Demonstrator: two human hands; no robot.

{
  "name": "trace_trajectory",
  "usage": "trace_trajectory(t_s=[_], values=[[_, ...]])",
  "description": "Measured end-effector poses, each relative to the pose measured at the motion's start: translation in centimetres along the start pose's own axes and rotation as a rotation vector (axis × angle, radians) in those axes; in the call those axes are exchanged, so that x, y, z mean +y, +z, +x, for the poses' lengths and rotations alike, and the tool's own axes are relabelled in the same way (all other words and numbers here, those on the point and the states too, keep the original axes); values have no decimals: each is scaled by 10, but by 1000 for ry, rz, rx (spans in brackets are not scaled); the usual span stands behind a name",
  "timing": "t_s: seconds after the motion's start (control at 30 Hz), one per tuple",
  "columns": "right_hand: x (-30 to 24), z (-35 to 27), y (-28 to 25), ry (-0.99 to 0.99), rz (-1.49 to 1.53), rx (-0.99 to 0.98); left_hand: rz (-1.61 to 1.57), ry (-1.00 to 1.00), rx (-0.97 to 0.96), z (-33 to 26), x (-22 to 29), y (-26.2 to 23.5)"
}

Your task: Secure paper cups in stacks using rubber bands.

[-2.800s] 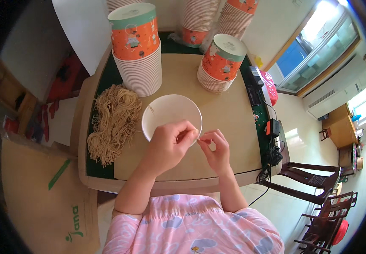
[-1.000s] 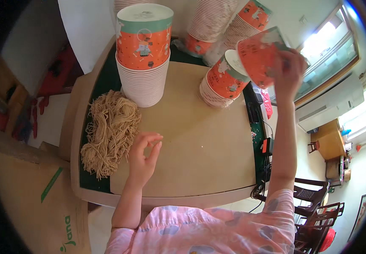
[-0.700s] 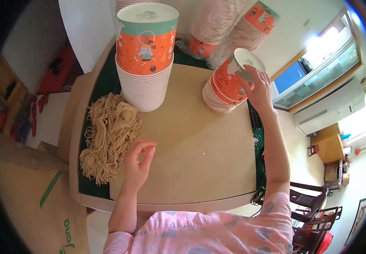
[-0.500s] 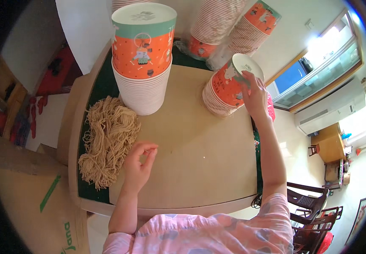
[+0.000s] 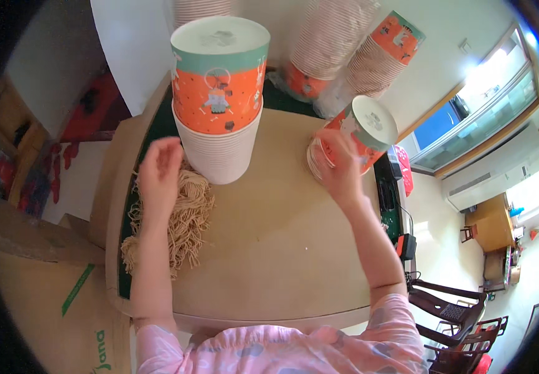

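So the person is at a tan tabletop (image 5: 269,249) with both bare hands out over it. The right hand (image 5: 339,165) is wrapped round the side of the short stack of orange paper cups (image 5: 357,140) near the far right edge of the tabletop, its grip clenched on the tilted stack, fingers spread over the printed wall, and the white lid-like top of the stack tips away toward the right. The left hand (image 5: 159,169) hangs loose above the pile of dry tan noodles (image 5: 173,218), which sits on the left side of the tabletop, partly over a dark green strip (image 5: 126,262) along that edge; this grip is released, fingers slightly curled and holding nothing, and I honestly can't tell if the fingertips touch the noodles or just hover. Right beside the left hand stands the tall stack of cups (image 5: 219,106), white ribbed rims below and an orange and teal printed cup on top, upright and touching the noodle pile's far end. Behind everything, more cup stacks in clear sleeves (image 5: 338,43) lean against the wall. A cardboard box (image 5: 51,293) sits on the floor to the left, and dark wooden chairs (image 5: 456,324) stand off to the lower right.
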State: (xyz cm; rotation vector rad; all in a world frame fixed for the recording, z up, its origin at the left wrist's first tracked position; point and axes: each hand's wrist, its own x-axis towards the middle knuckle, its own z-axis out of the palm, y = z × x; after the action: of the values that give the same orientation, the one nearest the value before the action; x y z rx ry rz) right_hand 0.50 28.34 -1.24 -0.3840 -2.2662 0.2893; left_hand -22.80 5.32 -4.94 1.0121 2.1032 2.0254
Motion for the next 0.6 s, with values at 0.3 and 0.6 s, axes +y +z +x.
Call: trace_trajectory(t_s=[0.3, 0.6], values=[[-12, 57, 77, 488, 745, -14, -165, -342, -12, 74, -16, -3], [-18, 73, 73, 794, 914, -188, -131, -354, -89, 80, -7, -10]])
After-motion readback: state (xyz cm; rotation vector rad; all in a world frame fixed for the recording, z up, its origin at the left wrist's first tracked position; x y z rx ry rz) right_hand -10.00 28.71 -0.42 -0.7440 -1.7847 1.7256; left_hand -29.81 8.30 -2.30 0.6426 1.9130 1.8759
